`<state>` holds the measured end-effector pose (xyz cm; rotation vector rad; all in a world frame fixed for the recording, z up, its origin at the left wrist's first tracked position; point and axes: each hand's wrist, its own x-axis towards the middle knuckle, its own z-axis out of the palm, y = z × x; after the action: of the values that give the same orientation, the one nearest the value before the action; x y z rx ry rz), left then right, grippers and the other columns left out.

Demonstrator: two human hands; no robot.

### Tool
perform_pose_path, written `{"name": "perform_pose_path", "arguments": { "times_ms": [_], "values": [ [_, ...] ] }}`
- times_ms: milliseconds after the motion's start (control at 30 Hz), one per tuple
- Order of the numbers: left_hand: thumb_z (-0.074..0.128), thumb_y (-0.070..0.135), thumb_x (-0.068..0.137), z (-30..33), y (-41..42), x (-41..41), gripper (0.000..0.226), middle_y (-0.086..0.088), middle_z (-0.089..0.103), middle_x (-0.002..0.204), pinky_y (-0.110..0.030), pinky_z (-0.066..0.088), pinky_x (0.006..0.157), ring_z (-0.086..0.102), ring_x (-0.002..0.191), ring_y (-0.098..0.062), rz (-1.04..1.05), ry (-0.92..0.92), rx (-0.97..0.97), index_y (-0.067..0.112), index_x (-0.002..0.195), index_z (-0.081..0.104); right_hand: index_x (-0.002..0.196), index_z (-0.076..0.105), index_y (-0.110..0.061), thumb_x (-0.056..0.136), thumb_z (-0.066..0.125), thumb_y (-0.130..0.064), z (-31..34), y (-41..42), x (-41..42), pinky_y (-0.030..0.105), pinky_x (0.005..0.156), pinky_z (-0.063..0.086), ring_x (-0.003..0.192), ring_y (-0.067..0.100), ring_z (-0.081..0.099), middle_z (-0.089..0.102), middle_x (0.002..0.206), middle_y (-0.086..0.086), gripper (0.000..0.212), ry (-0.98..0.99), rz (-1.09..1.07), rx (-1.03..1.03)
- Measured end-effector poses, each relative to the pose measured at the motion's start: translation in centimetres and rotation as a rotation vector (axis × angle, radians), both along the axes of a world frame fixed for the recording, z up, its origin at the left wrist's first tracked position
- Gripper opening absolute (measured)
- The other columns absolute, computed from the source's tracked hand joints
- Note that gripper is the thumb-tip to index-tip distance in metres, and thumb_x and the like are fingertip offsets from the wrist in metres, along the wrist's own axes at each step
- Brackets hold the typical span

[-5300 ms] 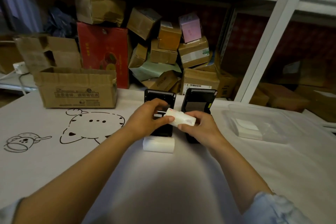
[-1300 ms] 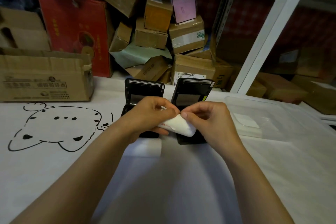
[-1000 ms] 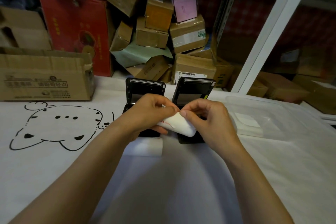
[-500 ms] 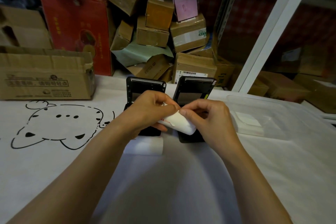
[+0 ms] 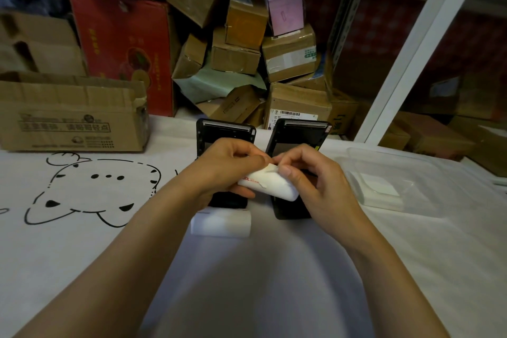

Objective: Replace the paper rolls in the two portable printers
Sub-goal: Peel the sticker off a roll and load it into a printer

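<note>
Lifted further since earlier, paper roll's [image 5: 270, 185] edge between both hands' pinches.

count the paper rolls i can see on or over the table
2: one paper roll held in both hands above the printers, another roll lying on the table before the left printer. Others may be hidden.
</note>
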<state>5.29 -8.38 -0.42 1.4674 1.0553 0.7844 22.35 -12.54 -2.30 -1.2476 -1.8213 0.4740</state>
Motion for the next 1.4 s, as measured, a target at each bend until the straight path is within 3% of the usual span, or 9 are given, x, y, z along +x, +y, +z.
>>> {"name": "perform_pose_path", "arguments": {
  "times_ms": [167,434,567,701,901,1067,1234,1334,1401],
  "values": [
    [0.058,0.020,0.091,0.3,-0.1,-0.1,0.012,-0.004,0.064,0.094,-0.018,0.053,0.049,0.062,0.075,-0.012,-0.009,-0.011,-0.023,0.016,0.094,0.069,0.089,0.064,-0.020,0.092,0.058,-0.012,0.6,-0.3,-0.2,0.008,0.080,0.045,0.102,-0.005,0.056,0.063,0.104,-0.019,0.011,0.057,0.051,-0.009],
    [0.050,0.027,0.095,0.3,-0.3,0.2,0.014,0.004,0.063,0.079,-0.020,0.037,0.041,0.062,0.049,-0.006,-0.007,0.032,0.032,0.022,0.097,0.063,0.085,0.057,-0.031,0.090,0.060,-0.012,0.3,-0.3,-1.5,0.014,0.070,0.052,0.093,0.001,0.060,0.064,0.091,-0.014,0.019,0.150,-0.070,0.067],
    [0.044,0.039,0.097,0.2,-0.6,0.0,0.024,0.002,0.068,0.081,-0.018,0.032,0.040,0.069,0.060,-0.013,-0.046,0.078,0.047,0.022,0.100,0.060,0.076,0.061,-0.023,0.087,0.064,-0.010,0.6,-0.2,-2.0,0.008,0.056,0.047,0.073,-0.007,0.061,0.065,0.077,-0.011,0.017,0.296,-0.183,0.004],
    [0.039,0.051,0.092,0.4,-0.7,0.0,0.037,-0.001,0.073,0.091,-0.018,0.041,0.043,0.072,0.073,-0.015,-0.121,0.012,-0.018,0.029,0.110,0.062,0.079,0.064,-0.022,0.088,0.065,-0.016,0.9,0.0,-1.1,0.008,0.049,0.046,0.069,-0.011,0.061,0.066,0.076,-0.011,0.011,0.371,-0.266,-0.060],
    [0.068,0.009,0.082,0.0,-0.4,-0.4,0.041,-0.006,0.065,0.113,-0.024,0.057,0.062,0.072,0.090,-0.022,-0.272,-0.111,-0.020,0.027,0.118,0.058,0.081,0.060,-0.029,0.092,0.059,-0.024,0.7,0.1,-0.6,0.015,0.055,0.051,0.074,0.003,0.064,0.065,0.081,-0.013,0.012,0.451,-0.366,-0.048],
    [0.067,0.009,0.082,-0.3,0.0,-0.2,0.037,-0.010,0.066,0.110,-0.029,0.060,0.068,0.072,0.088,-0.025,-0.232,-0.128,-0.027,0.019,0.116,0.057,0.083,0.047,-0.034,0.095,0.051,-0.029,0.6,0.1,-1.2,0.003,0.052,0.044,0.076,-0.001,0.055,0.053,0.083,-0.022,0.014,0.287,-0.392,0.014],
    [0.066,0.012,0.084,-0.4,0.1,-0.2,0.035,-0.009,0.066,0.110,-0.027,0.060,0.066,0.072,0.084,-0.022,-0.196,-0.110,-0.012,0.019,0.116,0.057,0.095,0.056,-0.033,0.091,0.059,-0.029,1.3,0.0,-0.7,0.005,0.052,0.047,0.075,-0.013,0.061,0.065,0.077,-0.019,0.007,0.446,-0.281,-0.039],
    [0.066,0.015,0.084,-0.4,0.1,-0.1,0.033,-0.009,0.066,0.107,-0.025,0.059,0.064,0.072,0.079,-0.018,-0.179,-0.094,0.000,0.021,0.116,0.057,0.129,0.048,-0.033,0.080,0.074,-0.020,1.5,-0.1,0.2,0.006,0.057,0.049,0.074,-0.015,0.063,0.069,0.073,-0.021,0.057,0.451,-0.142,-0.169],
    [0.067,0.016,0.083,-0.4,0.1,0.1,0.035,-0.009,0.065,0.107,-0.024,0.059,0.064,0.071,0.076,-0.016,-0.180,-0.078,-0.011,0.022,0.116,0.057,0.135,0.051,-0.024,0.076,0.076,-0.011,1.3,0.0,0.6,0.007,0.062,0.052,0.074,-0.015,0.063,0.067,0.081,-0.019,0.065,0.442,-0.137,-0.205]
  ]
}}
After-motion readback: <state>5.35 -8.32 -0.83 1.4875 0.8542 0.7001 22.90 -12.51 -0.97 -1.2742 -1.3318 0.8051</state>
